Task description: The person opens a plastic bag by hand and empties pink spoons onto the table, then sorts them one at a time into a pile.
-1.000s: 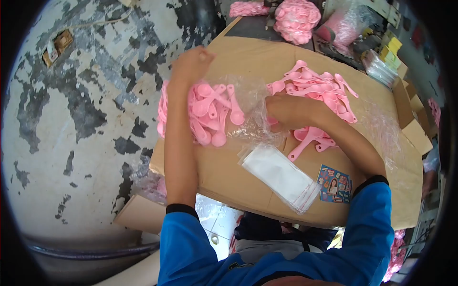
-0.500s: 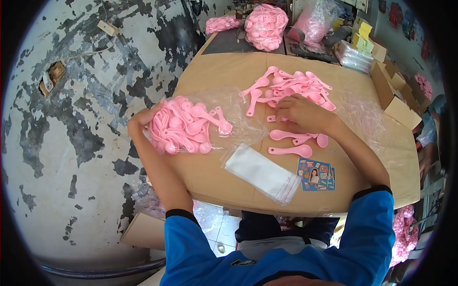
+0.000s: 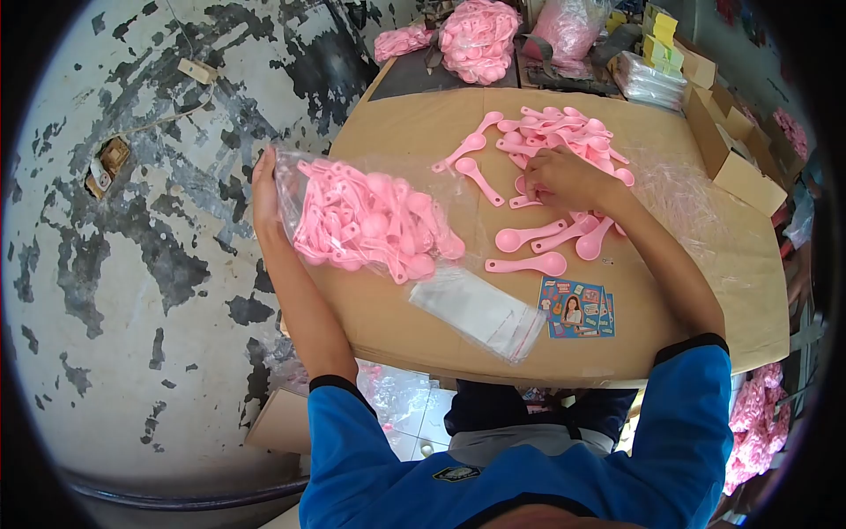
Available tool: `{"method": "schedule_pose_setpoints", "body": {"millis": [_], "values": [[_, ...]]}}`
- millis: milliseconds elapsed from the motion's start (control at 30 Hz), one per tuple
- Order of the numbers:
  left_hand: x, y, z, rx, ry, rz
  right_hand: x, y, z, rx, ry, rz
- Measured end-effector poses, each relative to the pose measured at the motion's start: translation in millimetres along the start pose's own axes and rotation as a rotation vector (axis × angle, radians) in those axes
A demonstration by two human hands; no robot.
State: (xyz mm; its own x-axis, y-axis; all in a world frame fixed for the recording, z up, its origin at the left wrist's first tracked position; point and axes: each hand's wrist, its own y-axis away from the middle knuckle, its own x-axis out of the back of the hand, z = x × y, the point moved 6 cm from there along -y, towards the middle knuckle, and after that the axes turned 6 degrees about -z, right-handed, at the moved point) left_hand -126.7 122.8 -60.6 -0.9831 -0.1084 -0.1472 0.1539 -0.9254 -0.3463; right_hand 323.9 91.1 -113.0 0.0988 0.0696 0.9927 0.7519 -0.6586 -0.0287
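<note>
My left hand point(image 3: 265, 192) grips the left edge of a clear plastic bag point(image 3: 289, 181). Inside it lies a dense heap of pink plastic spoons point(image 3: 366, 216), some at its right side by the mouth. My right hand point(image 3: 571, 179) reaches over a loose pile of pink spoons point(image 3: 564, 132), its fingers curled down around one; the fingertips are partly hidden. Several single spoons lie nearer to me, among them a pink spoon point(image 3: 529, 264) in front. Flat clear packets point(image 3: 476, 310) and printed cards point(image 3: 575, 309) rest by the near table edge.
Brown cardboard covers the table point(image 3: 423, 339). Crumpled clear film point(image 3: 674, 203) lies at the right, near an open carton point(image 3: 736, 163). Full bags of pink spoons point(image 3: 478, 40) stand at the back. A peeling wall point(image 3: 132, 291) borders the left side.
My left hand has raised and shifted the bag, and its spoons have slid rightward toward the packets. My right hand has moved slightly up and right; the spoons under and around it have shifted.
</note>
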Motion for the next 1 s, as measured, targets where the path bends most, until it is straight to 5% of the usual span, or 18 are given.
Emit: {"method": "schedule_pose_setpoints", "body": {"millis": [100,200,300,367,500,533,633,733,1000], "values": [[-26,10,15,0.018,-0.071,0.007,2,2,0,0.011,-0.051,0.040],[-25,-9,12,-0.097,0.052,-0.236,8,2,-12,0.042,-0.068,0.107],[-14,-8,9,-0.088,0.036,-0.098,19,-6,-28,0.083,-0.185,0.073],[-22,-8,-3,-0.019,-0.157,-0.095,17,-10,-47,0.095,-0.350,0.002],[-23,-12,-43,0.256,-0.348,-0.203,1,-34,-79,0.335,-0.151,0.011],[-20,-18,-54,0.213,-0.647,-0.308,-8,-43,-80,0.361,-0.141,0.035],[-25,-28,-81,0.014,-0.795,-0.429,-21,-66,-83,0.397,-0.103,0.193],[-4,-51,-125,-0.063,-1.049,-0.330,-19,-83,-84,0.325,0.076,0.158],[7,-65,-143,-0.060,-0.772,-0.316,-6,-80,-84,0.403,0.158,0.370]]}}
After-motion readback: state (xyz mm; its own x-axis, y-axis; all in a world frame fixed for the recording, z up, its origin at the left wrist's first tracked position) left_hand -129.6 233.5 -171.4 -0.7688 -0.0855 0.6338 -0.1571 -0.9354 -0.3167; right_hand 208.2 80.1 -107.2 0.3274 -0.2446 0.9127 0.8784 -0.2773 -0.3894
